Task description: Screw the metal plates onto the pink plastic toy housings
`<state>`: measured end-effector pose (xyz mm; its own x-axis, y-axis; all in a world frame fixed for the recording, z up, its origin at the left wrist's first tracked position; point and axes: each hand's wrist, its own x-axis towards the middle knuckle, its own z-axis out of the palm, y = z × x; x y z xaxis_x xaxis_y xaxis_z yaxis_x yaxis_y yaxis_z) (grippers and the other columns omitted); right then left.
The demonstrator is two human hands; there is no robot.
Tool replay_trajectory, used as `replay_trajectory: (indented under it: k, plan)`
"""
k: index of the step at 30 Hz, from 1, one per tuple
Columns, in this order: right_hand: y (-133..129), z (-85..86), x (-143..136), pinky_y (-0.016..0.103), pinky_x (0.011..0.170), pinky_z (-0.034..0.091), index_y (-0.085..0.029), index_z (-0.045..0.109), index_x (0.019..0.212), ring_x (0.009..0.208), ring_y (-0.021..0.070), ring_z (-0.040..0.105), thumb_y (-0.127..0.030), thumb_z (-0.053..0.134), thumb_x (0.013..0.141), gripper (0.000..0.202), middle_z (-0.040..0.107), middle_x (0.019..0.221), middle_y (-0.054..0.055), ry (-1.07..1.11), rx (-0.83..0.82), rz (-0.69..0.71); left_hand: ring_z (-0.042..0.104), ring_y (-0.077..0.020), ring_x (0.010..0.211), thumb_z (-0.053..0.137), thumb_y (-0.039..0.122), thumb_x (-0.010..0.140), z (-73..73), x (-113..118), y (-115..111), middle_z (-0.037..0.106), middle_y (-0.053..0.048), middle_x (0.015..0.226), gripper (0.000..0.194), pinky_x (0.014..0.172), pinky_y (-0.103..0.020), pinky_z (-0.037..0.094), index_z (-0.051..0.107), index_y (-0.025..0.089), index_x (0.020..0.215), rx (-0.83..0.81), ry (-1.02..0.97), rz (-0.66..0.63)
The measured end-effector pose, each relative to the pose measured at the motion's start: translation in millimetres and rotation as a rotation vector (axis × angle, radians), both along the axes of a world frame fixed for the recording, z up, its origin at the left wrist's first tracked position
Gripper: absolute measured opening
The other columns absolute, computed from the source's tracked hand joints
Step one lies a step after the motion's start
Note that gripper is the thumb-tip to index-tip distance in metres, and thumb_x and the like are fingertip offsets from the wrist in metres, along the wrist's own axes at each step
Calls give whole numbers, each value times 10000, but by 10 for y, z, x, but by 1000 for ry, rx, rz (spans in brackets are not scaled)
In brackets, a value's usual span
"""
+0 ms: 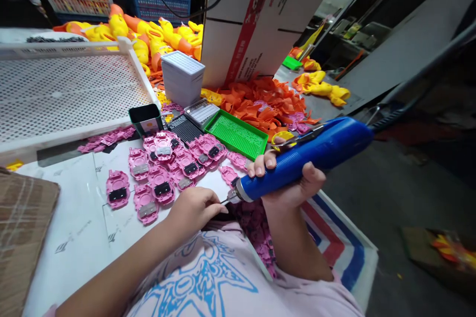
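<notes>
My right hand (290,183) is wrapped around a blue electric screwdriver (301,163), tilted with its bit down to the left. Along its upper side, by my right fingers, shows a yellow-handled metal tool like scissors (284,139); I cannot tell whether the hand holds it too. My left hand (199,206) is closed in a pinch close to my body, its fingertips at the screwdriver's bit (224,201). What those fingers grip is hidden. Just beyond the left hand, pink plastic casings (161,183) with black or silvery plates lie in a loose cluster on the white table.
Behind the casings stand a green tray (238,133), a dark cup (146,118) and a stack of white trays (183,77). Orange pieces (260,101) are heaped before a tall carton (256,25). A white perforated crate (70,94) is at left, a brown box (24,237) nearer.
</notes>
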<state>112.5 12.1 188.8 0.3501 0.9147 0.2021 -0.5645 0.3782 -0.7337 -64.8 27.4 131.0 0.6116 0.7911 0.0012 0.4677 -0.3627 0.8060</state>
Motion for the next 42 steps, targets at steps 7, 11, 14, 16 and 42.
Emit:
replay_trajectory:
  k: [7,11,14,16,42]
  plan:
    - [-2,-71,-17,287,466,478,-228,604,719,459,129,538,-546,654,628,335,576,555,-40,12,-13,-7,566,-135,580,740,284,690,60,24,75,644,22,584,147,552,-230,366,668,187,606,-293,57,27]
    - [-1,-59,26,282,480,479,-220,590,692,468,122,546,-568,669,602,368,553,553,-44,16,-34,-29,545,-139,525,720,354,623,-41,88,43,600,32,531,189,536,-246,405,637,185,599,-609,-124,150]
    - [9,-43,44,291,475,474,-230,592,732,459,122,526,-583,662,591,386,534,545,-50,-6,-57,-61,552,-147,535,709,372,623,-90,133,28,612,22,555,201,549,-260,430,638,185,607,-627,-170,188]
    - [21,-58,53,297,464,468,-235,588,755,452,125,514,-595,645,596,397,526,540,-50,-34,-75,-77,577,-160,583,735,390,636,-106,142,44,643,10,612,217,575,-267,439,667,185,654,-489,-100,170]
    - [732,-697,498,335,616,526,-249,580,820,561,150,586,-482,636,655,291,577,632,-35,-286,-272,-180,614,-269,1104,480,125,953,-1190,812,226,673,-154,1193,260,936,-439,557,628,77,1162,744,-42,-305]
